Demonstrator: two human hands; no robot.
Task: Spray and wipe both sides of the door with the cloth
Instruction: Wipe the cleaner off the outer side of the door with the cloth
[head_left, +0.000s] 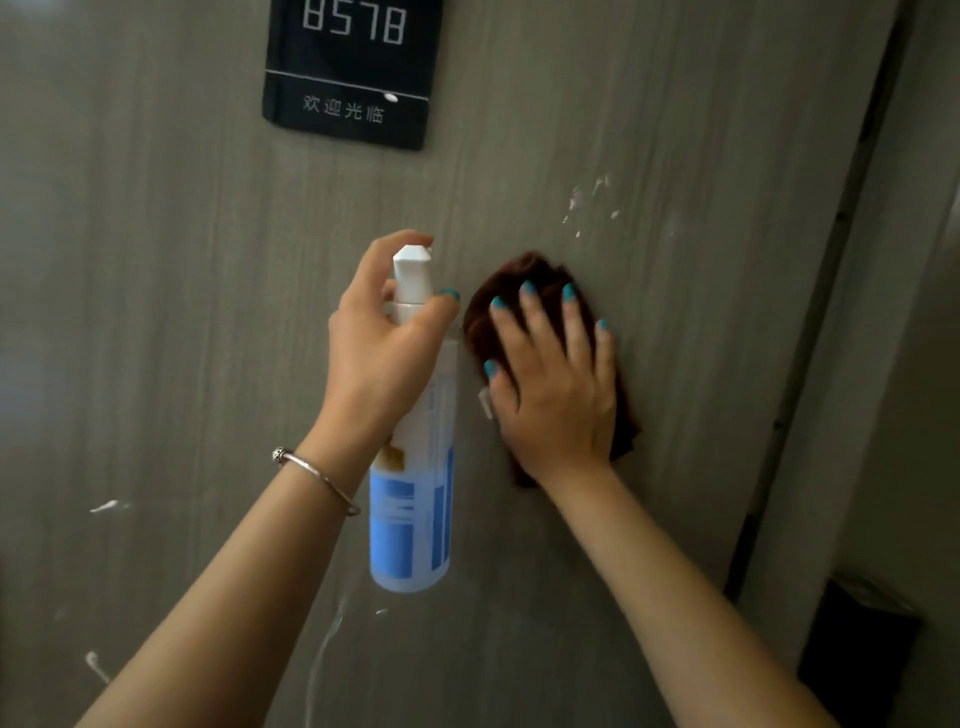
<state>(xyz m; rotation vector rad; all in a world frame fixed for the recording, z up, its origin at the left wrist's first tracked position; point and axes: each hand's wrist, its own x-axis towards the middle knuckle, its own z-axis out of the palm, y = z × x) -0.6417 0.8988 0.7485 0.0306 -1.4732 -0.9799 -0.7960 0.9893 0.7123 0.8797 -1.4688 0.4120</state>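
A grey wood-grain door (182, 312) fills the view. My left hand (379, 353) grips a white and blue spray bottle (413, 519) by its neck, forefinger on top of the white nozzle, held close to the door. My right hand (556, 384) presses a dark red-brown cloth (524, 275) flat against the door with spread, straight fingers, just right of the bottle. White foam specks (587, 202) sit on the door above the cloth, and more foam streaks (109, 505) mark the lower left.
A black room number plate (353, 73) is fixed to the door above my hands. The door's right edge and dark frame (831, 291) run down the right side. A dark bin-like object (857, 654) stands low at the right.
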